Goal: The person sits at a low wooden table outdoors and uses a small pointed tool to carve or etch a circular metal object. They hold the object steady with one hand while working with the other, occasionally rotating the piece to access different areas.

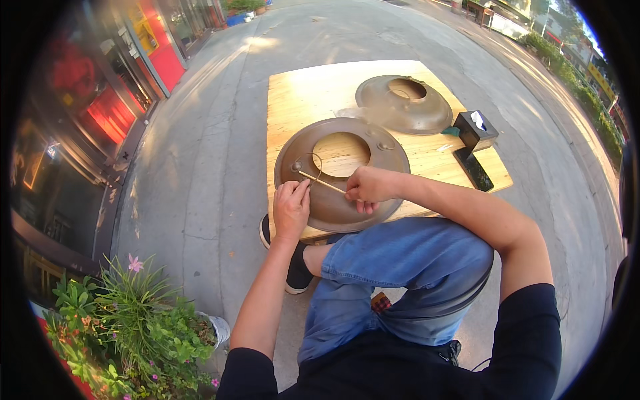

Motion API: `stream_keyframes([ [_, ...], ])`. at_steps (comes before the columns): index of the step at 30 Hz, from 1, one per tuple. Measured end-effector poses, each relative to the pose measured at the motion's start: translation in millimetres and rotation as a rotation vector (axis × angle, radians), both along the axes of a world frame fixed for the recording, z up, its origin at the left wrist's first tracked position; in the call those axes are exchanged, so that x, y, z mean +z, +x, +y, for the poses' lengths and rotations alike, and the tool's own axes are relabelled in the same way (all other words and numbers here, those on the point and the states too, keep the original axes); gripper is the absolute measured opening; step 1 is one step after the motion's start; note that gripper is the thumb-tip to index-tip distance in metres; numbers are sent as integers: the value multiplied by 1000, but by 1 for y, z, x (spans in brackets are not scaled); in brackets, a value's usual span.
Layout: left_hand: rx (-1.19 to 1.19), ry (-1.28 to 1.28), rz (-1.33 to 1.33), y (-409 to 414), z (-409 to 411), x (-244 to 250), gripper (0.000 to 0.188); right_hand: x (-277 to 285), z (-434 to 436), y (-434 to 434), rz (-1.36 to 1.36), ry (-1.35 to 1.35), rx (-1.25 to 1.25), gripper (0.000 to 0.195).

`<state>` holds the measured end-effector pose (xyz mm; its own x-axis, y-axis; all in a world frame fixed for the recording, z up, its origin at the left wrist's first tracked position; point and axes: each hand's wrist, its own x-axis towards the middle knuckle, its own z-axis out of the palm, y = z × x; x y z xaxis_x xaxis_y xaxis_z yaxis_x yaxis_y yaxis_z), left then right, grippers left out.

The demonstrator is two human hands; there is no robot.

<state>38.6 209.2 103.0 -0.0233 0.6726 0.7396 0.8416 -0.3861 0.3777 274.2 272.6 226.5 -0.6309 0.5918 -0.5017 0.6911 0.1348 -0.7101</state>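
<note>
A round brown ring-shaped piece, seemingly metal, with a large round opening and small knobs, lies on a wooden board before me. My right hand grips a thin light-coloured stick, whose far end reaches a knob on the left of the ring. My left hand rests at the ring's left edge with its fingertips together by a thin wire-like loop; its fingers seem to pinch the loop, but the contact is too small to be sure. Behind lies a second brown ring-shaped piece.
The wooden board also bears a black tissue box, a dark phone, a dark green item and a crumpled clear plastic piece. Potted plants stand at lower left, glass doors along the left. My crossed leg lies against the board's near edge.
</note>
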Motion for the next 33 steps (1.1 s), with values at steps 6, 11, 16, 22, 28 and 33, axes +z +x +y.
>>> stream_keyframes([
  [6,-27,-10,-8,0,0,0,16,0,-1,-2,-23,-7,12,30],
  [11,-22,29,-16,2,0,2,15,9,-7,-5,-29,-7,45,32],
  [16,-18,9,-35,2,0,2,15,12,-9,-8,-46,18,106,32],
  [22,24,-3,-69,0,0,0,14,16,-13,-10,29,-22,108,26],
  [28,55,-38,-151,-2,2,-6,13,12,-12,-8,71,-39,101,21],
  [33,71,-62,-113,-1,2,-6,24,8,-9,-6,84,-24,118,22],
])
